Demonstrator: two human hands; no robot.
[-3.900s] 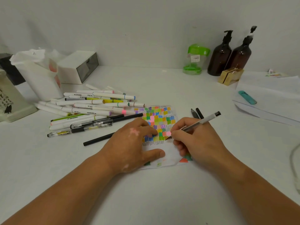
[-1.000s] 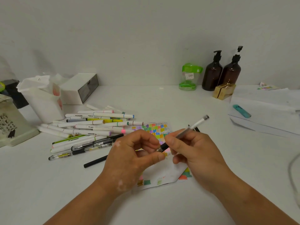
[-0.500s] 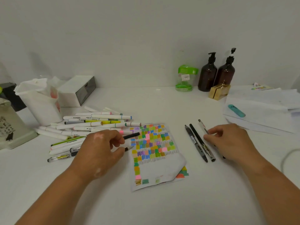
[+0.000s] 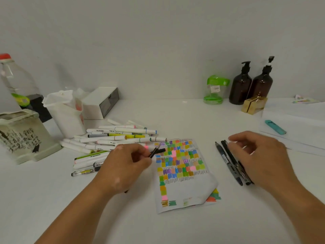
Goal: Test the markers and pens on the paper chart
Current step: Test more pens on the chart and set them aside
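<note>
The paper chart [image 4: 182,194] lies in the middle of the white table, covered with coloured squares and black scribble rows, its lower right corner curled. My left hand [image 4: 123,168] is at the chart's left edge, fingers closed on a black pen [image 4: 157,151] whose end pokes out toward the chart. My right hand [image 4: 260,157] hovers with spread fingers over a row of dark pens [image 4: 228,161] lying right of the chart, holding nothing. A heap of white markers and pens [image 4: 114,140] lies to the left.
A white cup [image 4: 66,113], white box [image 4: 100,103], printed holder [image 4: 22,136] and clear bottle [image 4: 15,80] stand at the left. A green jar [image 4: 215,89], two brown pump bottles [image 4: 251,83] and gold box [image 4: 254,103] line the back. White sheets with a teal highlighter [image 4: 275,127] lie right.
My right hand laid the pen it wrote with beside the other dark pens and let go. My left hand left the chart and took up a black pen from the pile.
</note>
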